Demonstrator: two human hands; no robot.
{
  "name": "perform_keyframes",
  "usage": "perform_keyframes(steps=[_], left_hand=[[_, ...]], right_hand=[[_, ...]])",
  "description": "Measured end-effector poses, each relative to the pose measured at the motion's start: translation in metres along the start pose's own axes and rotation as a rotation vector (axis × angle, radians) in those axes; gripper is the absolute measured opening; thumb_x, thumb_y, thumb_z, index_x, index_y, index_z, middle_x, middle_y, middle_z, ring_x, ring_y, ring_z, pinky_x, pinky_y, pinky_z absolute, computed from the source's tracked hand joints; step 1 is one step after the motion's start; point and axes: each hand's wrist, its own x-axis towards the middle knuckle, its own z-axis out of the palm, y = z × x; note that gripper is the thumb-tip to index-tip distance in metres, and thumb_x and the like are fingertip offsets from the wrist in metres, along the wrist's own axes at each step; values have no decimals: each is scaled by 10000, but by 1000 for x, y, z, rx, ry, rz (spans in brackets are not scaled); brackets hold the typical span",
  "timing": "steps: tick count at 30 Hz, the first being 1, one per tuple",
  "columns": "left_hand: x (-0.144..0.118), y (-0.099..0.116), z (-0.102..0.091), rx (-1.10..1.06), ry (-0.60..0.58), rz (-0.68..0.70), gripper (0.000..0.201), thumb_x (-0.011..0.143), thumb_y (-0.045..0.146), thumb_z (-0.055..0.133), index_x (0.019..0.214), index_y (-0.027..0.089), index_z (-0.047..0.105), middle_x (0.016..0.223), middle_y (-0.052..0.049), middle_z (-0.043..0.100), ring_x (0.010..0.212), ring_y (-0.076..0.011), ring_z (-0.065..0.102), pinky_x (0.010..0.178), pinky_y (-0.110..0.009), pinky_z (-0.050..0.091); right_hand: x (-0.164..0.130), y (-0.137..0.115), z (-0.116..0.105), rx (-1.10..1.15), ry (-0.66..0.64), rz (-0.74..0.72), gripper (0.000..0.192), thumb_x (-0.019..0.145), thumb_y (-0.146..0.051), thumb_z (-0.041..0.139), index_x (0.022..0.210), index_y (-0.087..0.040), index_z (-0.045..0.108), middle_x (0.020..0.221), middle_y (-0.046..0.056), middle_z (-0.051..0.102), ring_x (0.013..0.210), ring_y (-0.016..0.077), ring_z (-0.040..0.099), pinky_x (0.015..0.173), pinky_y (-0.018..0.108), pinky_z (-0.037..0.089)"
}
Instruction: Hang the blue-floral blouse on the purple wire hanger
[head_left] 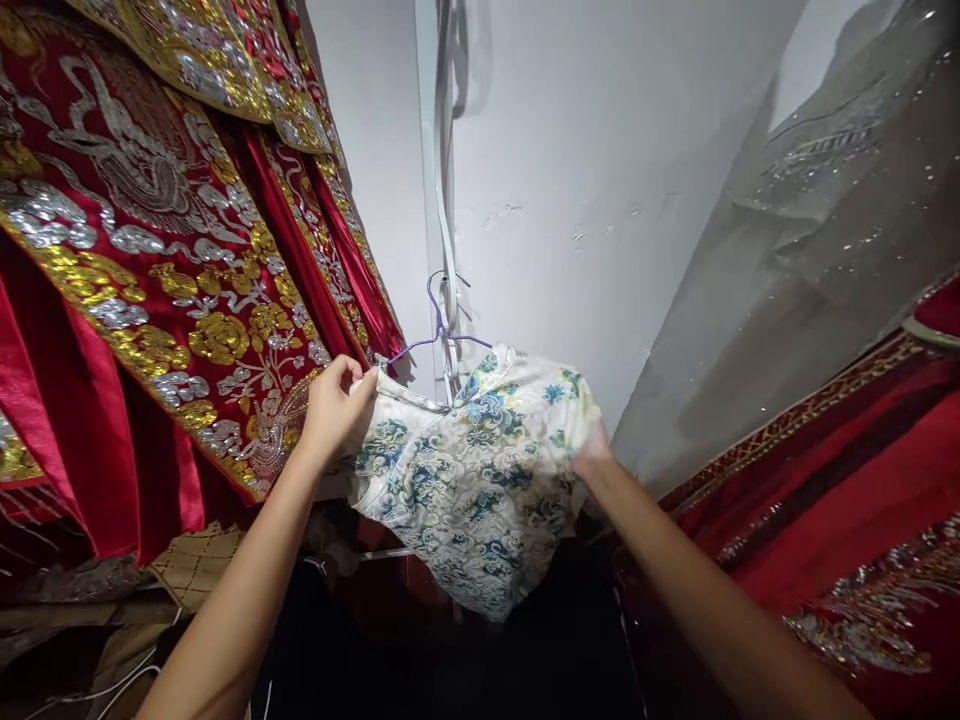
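A white short-sleeved shirt with a blue, green and beige floral print (487,480) hangs in front of me on a thin purple hanger (439,335). The hanger's hook is up at a pale metal stand. My left hand (339,405) is closed, its thumb and fingers pinching the shirt near the left shoulder and neckline. At the shirt's right sleeve is my right hand (592,448), touching the cloth. Motion blurs that hand and its fingers are partly hidden by the fabric, so its grip is unclear.
Red garments with gold and silver embroidery (187,250) hang close on the left. Pale sequined clothing under a clear cover (810,230) and a red beaded garment (847,520) are on the right. A metal stand (442,150) rises before a white wall (585,130).
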Motion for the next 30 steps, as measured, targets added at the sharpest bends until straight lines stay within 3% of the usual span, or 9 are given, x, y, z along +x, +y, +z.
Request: perform_keyframes(steps=[6, 11, 14, 17, 18, 20, 24, 27, 30], left_hand=[[5, 9, 5, -80, -50, 10, 322, 932, 515, 549, 944, 199, 605, 786, -7, 605, 705, -160, 538, 664, -252, 389], [25, 27, 9, 93, 15, 24, 325, 884, 516, 619, 808, 200, 604, 669, 11, 573, 620, -153, 488, 602, -265, 333], [23, 27, 11, -18, 98, -28, 428, 917, 539, 564, 653, 206, 516, 595, 14, 500, 570, -139, 436, 574, -278, 317], [7, 29, 14, -300, 210, -57, 507, 989, 586, 371, 658, 220, 488, 620, -3, 491, 572, -143, 457, 572, -289, 357], [1, 32, 16, -410, 249, -58, 523, 999, 587, 308, 663, 225, 480, 624, -6, 484, 568, -143, 459, 572, -292, 368], [-14, 46, 20, -639, 270, -76, 523, 993, 569, 228, 633, 234, 407, 593, 0, 429, 531, -140, 423, 558, -295, 372], [-40, 88, 26, -1031, -1, -238, 423, 935, 496, 230, 605, 230, 236, 525, 14, 298, 453, -128, 320, 484, -287, 347], [-53, 107, 28, -1186, -157, -283, 351, 912, 437, 356, 638, 218, 342, 607, -13, 467, 547, -135, 493, 596, -304, 485], [-61, 93, 31, -1164, -309, -257, 259, 796, 411, 652, 934, 203, 584, 1030, -74, 696, 956, -219, 692, 916, -391, 559]], right_hand=[[5, -26, -38, 281, -19, 88, 854, 920, -750, 182, 1370, -169, 618, 1256, 184, 701, 1246, 364, 627, 1028, 578, 477], [6, -94, -13, 310, -104, 71, 900, 917, -777, 99, 1363, -209, 635, 1243, 149, 704, 1270, 323, 609, 1036, 522, 461], [-18, -116, 3, 388, -592, 1, 971, 882, -856, 123, 1203, -172, 732, 1131, 157, 736, 1208, 324, 643, 993, 482, 499], [-43, -114, 15, 192, -953, -122, 624, 938, -697, 460, 1173, -194, 746, 1182, 135, 734, 1189, 303, 651, 1018, 439, 499], [-48, -109, 21, 54, -913, -176, 527, 933, -601, 560, 1255, -212, 710, 1266, 127, 705, 1224, 301, 630, 1052, 442, 480], [-53, -93, 37, -231, -690, -305, 680, 875, -462, 688, 1492, -234, 516, 1494, 133, 545, 1366, 326, 513, 1140, 483, 405], [-53, -58, 75, -570, -387, -620, 1084, 761, -324, 733, 1650, -192, 127, 1669, 181, 235, 1527, 428, 213, 1226, 654, 156], [-53, -44, 85, -607, -320, -716, 1055, 711, -254, 693, 1635, -214, 186, 1498, 181, 463, 1386, 427, 418, 1173, 639, 272], [-53, -38, 66, -599, -182, -597, 913, 696, -312, 725, 1551, -254, 412, 1254, 147, 570, 1137, 373, 564, 1016, 528, 457]])
